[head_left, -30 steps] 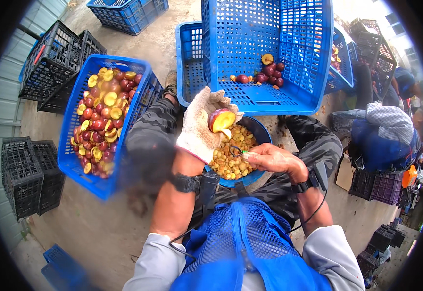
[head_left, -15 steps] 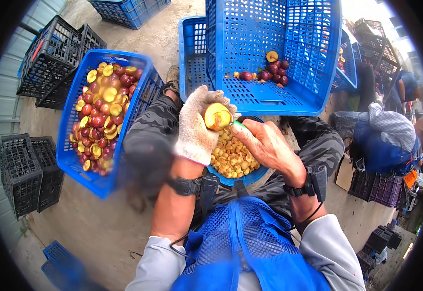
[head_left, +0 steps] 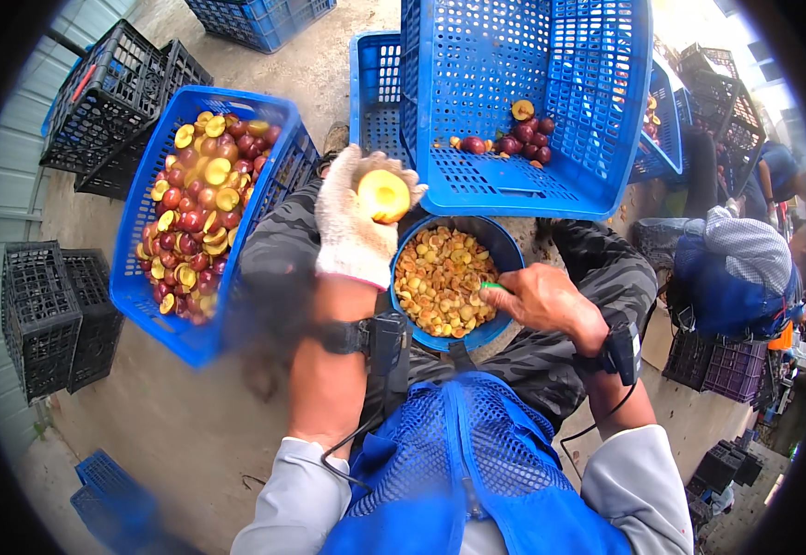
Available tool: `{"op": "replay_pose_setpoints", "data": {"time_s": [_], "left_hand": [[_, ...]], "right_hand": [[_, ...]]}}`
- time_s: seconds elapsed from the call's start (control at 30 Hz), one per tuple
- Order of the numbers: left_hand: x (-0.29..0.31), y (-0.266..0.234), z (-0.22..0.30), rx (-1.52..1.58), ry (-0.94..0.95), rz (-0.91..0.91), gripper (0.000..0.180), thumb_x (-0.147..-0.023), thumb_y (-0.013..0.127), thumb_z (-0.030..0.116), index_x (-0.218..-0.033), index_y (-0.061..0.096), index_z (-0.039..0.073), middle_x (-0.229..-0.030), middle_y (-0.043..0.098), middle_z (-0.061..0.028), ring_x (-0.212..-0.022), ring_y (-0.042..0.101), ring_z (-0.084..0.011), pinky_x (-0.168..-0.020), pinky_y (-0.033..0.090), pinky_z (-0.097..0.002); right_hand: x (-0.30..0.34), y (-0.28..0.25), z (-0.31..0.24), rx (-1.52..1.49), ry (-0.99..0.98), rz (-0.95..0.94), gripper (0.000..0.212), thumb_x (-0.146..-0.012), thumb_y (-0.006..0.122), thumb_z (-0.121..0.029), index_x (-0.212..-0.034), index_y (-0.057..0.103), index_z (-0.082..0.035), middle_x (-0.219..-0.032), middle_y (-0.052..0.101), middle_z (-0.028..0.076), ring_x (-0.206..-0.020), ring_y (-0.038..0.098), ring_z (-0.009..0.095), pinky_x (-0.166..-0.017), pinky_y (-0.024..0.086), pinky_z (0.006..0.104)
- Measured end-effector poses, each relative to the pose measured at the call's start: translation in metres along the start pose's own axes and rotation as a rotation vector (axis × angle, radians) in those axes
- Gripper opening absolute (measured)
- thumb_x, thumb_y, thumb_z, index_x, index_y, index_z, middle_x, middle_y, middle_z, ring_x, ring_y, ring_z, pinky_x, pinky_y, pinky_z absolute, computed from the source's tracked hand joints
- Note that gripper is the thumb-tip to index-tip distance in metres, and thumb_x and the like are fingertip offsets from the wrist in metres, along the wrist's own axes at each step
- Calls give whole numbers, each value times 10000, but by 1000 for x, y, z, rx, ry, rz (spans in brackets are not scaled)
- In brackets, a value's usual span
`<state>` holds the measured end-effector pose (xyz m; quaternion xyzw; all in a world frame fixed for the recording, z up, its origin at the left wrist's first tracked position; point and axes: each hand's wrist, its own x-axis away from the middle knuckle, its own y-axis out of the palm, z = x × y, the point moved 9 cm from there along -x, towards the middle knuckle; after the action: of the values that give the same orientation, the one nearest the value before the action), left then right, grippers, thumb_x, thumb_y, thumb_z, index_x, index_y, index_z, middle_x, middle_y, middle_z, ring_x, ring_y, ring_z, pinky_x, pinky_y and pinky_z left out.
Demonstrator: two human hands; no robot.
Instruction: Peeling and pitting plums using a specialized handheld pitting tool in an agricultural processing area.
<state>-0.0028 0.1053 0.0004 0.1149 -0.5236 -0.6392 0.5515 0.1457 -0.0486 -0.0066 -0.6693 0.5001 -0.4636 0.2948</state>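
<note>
I see the gloved left hand (head_left: pixel 355 220) cupping a halved yellow-fleshed plum (head_left: pixel 383 194) at twelve o'clock above the round blue pit-filled bucket (head_left: pixel 495 245) — right hand (head_left: pixel 540 301) clenches a green-handled tool (head_left: pixel 493 287). Keep that cup steady, cut face up.

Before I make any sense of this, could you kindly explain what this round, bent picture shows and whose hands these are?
There is no machine here: a person wears a wide fisheye camera on the head, looking down, so straight edges bend toward the rim. The forearms at the bottom are that person's own. The gloved left hand holds up a halved fruit, its yellow cut face showing. The bare right hand grips a small green-handled tool over a round blue bucket of pits between the knees. To the left stands a blue crate of halved fruit; ahead, a tipped blue crate holds a few whole dark fruits. Black crates stand on the concrete floor.
</note>
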Motion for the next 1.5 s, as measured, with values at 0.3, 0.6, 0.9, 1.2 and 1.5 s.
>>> {"op": "replay_pose_setpoints", "data": {"time_s": [0.3,0.6,0.9,1.2,1.5], "left_hand": [[124,10,159,-604,1453,331,199,-884,572,33,-1054,594,-68,-1086,622,-166,-1004,600,-230,-926,463,-328],[104,22,71,-820,619,151,193,-862,598,81,-1000,647,-45,-958,671,-122,-830,641,-194,-775,502,-298],[84,41,-8,-920,270,-268,348,-931,488,96,-1243,528,-54,-1231,576,-152,-1093,575,-213,-967,446,-338],[-2,22,-57,-205,170,-188,534,-989,376,461,-1238,513,9,-1069,597,-132,-969,578,-247,-892,471,-381],[-3,13,-52,-84,-4,-121,468,-957,419,489,-1069,615,80,-810,626,-77,-760,618,-263,-714,514,-432]], "right_hand": [[-83,-92,73,-155,258,429,365,-803,644,-395,-957,664,-65,-830,663,192,-833,654,353,-738,506,436],[-186,-21,110,81,268,61,512,-760,672,-484,-970,652,-18,-890,682,183,-872,660,329,-781,514,406],[-109,-62,42,-1782,-171,187,286,-928,571,-326,-1057,543,-72,-828,612,31,-394,394,35,-333,289,176],[-56,-15,-24,-1416,4,621,322,-899,644,-310,-1025,647,-13,-776,602,-23,-532,478,47,-471,392,221],[-29,-39,-49,-418,-82,668,278,-935,532,-288,-820,546,-36,-645,571,196,-606,576,391,-550,448,451]]}}
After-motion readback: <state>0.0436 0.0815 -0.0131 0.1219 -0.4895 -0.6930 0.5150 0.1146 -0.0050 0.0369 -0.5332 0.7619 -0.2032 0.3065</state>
